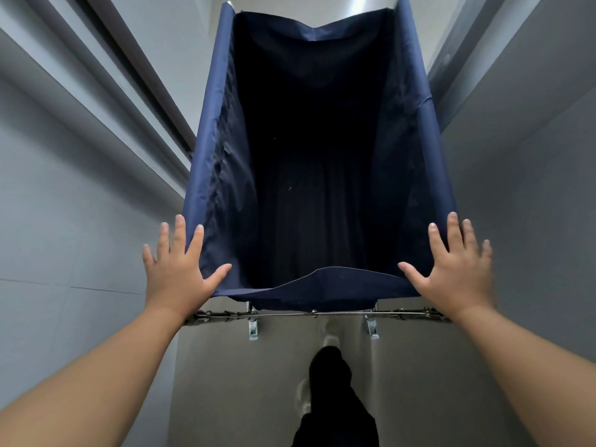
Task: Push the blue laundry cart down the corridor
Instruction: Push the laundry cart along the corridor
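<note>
The blue laundry cart [209,130] fills the middle of the head view, a deep navy fabric bin on a metal frame, its inside dark with nothing visible in it. My left hand [177,266] is spread flat at the cart's near left corner, fingers apart, thumb over the fabric edge. My right hand [451,269] is spread the same way at the near right corner. Neither hand is closed around anything. A thin metal bar [316,313] with two castor brackets runs below the near edge.
Grey corridor walls stand close on the left [80,188] and right [522,172], leaving narrow gaps beside the cart. A rail or door frame [135,79] runs along the left wall. My dark trouser leg [332,398] steps on the pale floor [242,382] behind the cart.
</note>
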Available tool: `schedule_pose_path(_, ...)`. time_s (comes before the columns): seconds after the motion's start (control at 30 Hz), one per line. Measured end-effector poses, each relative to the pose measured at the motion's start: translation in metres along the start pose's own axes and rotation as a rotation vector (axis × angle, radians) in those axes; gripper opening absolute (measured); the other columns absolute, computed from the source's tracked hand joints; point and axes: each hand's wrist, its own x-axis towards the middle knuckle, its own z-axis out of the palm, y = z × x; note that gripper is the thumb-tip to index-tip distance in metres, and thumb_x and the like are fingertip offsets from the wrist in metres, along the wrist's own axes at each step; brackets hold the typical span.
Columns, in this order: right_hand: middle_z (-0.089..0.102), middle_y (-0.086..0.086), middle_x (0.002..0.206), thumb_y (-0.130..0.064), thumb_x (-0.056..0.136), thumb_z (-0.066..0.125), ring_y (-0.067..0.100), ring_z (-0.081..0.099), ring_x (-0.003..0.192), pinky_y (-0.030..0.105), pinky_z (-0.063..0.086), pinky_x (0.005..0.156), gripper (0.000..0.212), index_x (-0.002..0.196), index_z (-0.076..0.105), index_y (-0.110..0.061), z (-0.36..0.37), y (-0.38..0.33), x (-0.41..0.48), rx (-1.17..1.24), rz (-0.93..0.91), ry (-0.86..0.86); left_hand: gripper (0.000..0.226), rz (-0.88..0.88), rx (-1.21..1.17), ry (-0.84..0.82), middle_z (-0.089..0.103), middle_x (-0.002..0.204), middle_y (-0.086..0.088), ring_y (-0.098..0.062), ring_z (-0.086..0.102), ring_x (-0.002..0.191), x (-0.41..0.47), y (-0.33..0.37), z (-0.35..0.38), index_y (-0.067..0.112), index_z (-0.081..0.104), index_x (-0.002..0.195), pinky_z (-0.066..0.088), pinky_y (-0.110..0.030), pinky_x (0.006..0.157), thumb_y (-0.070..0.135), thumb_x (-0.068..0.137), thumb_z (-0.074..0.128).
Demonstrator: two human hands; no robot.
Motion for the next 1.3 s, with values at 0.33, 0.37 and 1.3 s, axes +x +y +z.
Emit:
schedule_pose_path(0.33,0.028,0.018,0.162,-0.079,0.079,0.036,0.041,0.024,0.149,0.07,0.018,0.111,0.096,0.147,0.047,-0.012,-0.002,-0.008,0.062,-0.048,0.019,-0.032,0.091,-0.004,0.013,-0.053,0.019,0.161,-0.015,-0.044,0.02,0.144,0.067,-0.002,-0.006,0.016,0.037,0.147,0.023,-0.072,0.103,0.076,0.079,0.035)
schedule_pose_path(0.37,0.028,0.018,0.162,-0.079,0.079,0.036,0.041,0.024,0.148,0.07,0.018,0.111,0.096,0.147,0.047,-0.012,-0.002,-0.008,0.069,-0.047,0.019,-0.03,0.091,-0.005,0.014,-0.054,0.019,0.161,-0.015,-0.044,0.019,0.144,0.074,-0.001,-0.007,0.016,0.037,0.147,0.022,-0.072,0.103,0.076,0.079,0.035)
schedule_pose_path(1.3,0.028,0.02,0.162,-0.075,0.081,0.033,0.042,0.029,0.147,0.068,0.025,0.109,0.092,0.147,0.048,-0.011,-0.017,-0.003,0.229,-0.039,-0.007,-0.044,0.088,-0.054,-0.008,-0.048,0.022,0.16,-0.02,-0.045,0.022,0.144,0.222,0.025,-0.029,0.011,0.039,0.148,0.027,-0.069,0.103,0.068,0.081,0.034)
